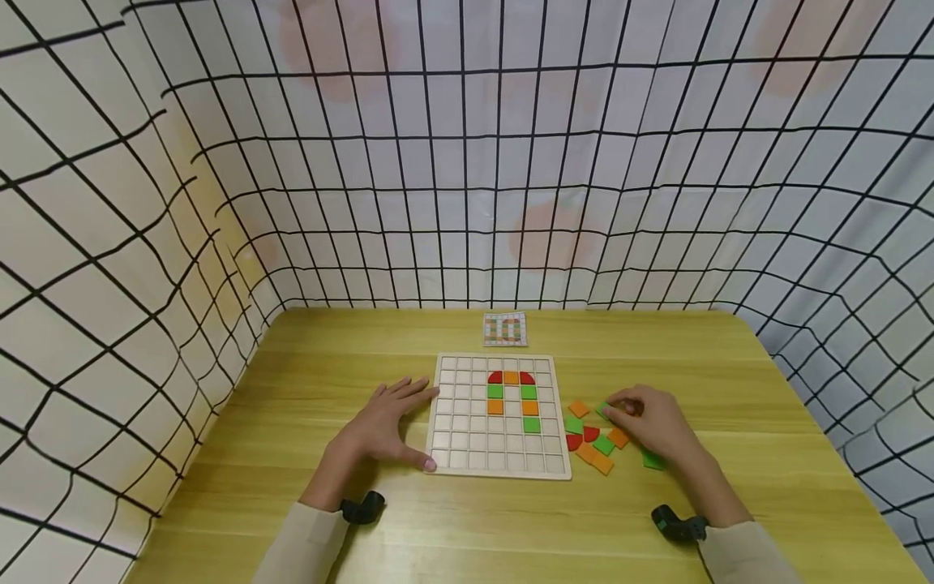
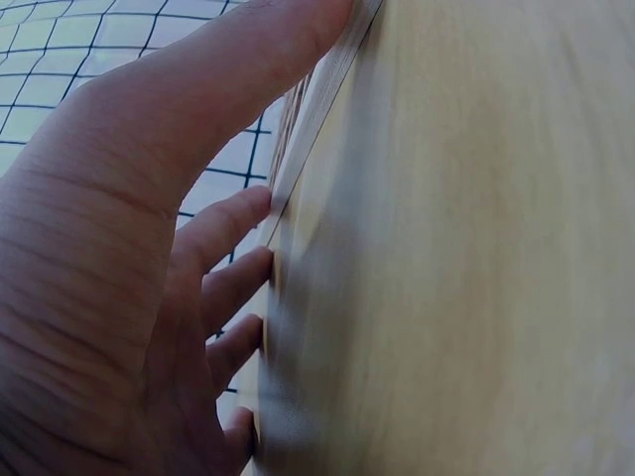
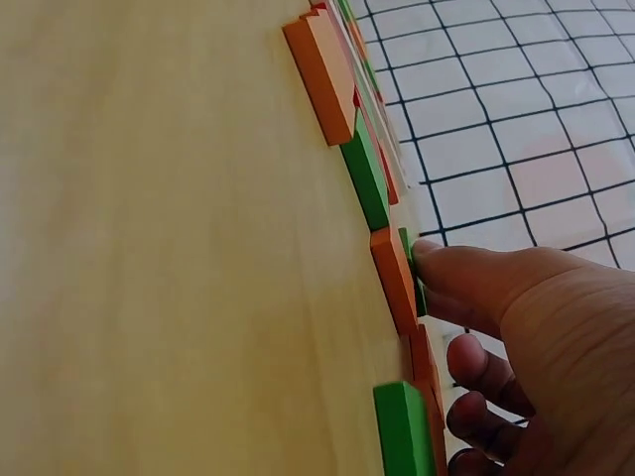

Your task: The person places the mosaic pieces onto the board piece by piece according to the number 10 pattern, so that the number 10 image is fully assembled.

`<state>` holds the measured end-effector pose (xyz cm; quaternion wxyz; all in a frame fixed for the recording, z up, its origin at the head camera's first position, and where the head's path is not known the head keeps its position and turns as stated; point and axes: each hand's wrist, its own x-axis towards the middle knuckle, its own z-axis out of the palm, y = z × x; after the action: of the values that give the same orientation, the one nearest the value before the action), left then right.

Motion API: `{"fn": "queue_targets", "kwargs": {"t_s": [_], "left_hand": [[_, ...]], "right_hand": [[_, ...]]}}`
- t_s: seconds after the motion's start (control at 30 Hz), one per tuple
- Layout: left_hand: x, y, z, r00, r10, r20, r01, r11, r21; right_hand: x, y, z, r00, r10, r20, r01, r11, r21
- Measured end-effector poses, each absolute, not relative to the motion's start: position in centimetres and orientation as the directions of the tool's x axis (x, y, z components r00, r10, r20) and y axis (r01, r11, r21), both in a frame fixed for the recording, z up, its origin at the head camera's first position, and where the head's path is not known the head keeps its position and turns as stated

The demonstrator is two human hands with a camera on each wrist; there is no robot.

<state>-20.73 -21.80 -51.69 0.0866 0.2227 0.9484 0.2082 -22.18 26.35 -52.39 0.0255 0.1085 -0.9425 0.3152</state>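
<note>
A pale square grid board (image 1: 460, 438) lies on the table with red, orange and green tiles set in an arch pattern. My left hand (image 1: 379, 422) has its fingers spread along the board's left edge, the thumb at the lower left corner. To the right of the board, my right hand (image 1: 653, 422) pinches a green square tile (image 1: 602, 410) between thumb and fingers, low over the table. Loose tiles lie about it, among them an orange tile (image 1: 579, 409), a red quarter-round tile (image 1: 592, 434) and a green tile (image 3: 402, 426), partly below the hand.
Behind the board lies a small card (image 1: 505, 329) printed with a coloured grid pattern. White walls with black netting (image 1: 474, 203) enclose the back and sides of the wooden table (image 1: 452, 527). A dark wrist camera (image 1: 679, 526) sits at the right wrist, another at the left.
</note>
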Motion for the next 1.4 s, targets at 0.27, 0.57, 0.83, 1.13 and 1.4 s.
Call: {"fn": "queue_targets", "kwargs": {"t_s": [0.27, 0.57, 0.83, 1.13, 1.4], "left_hand": [[-20.6, -21.8, -52.0, -0.885, 0.461, -0.072, 0.383, 0.806, 0.452], [-20.7, -21.6, -51.9, -0.880, 0.468, -0.078, 0.389, 0.807, 0.443], [-20.9, -21.6, -51.9, -0.877, 0.475, -0.070, 0.403, 0.807, 0.433], [-20.8, -21.6, -51.6, -0.879, 0.472, -0.066, 0.399, 0.803, 0.443], [-20.7, -21.7, -51.4, -0.879, 0.473, -0.056, 0.402, 0.800, 0.446]], "right_hand": [[-22.7, 26.4, -53.0, -0.978, -0.194, 0.076, -0.200, 0.768, -0.609], [-22.5, 27.4, -53.4, -0.972, -0.200, 0.122, -0.232, 0.758, -0.610], [-22.3, 27.8, -53.4, -0.963, -0.224, 0.146, -0.266, 0.741, -0.617], [-22.5, 27.8, -53.3, -0.958, -0.250, 0.141, -0.283, 0.738, -0.613], [-22.7, 26.5, -52.6, -0.963, -0.239, 0.127, -0.265, 0.734, -0.626]]}}
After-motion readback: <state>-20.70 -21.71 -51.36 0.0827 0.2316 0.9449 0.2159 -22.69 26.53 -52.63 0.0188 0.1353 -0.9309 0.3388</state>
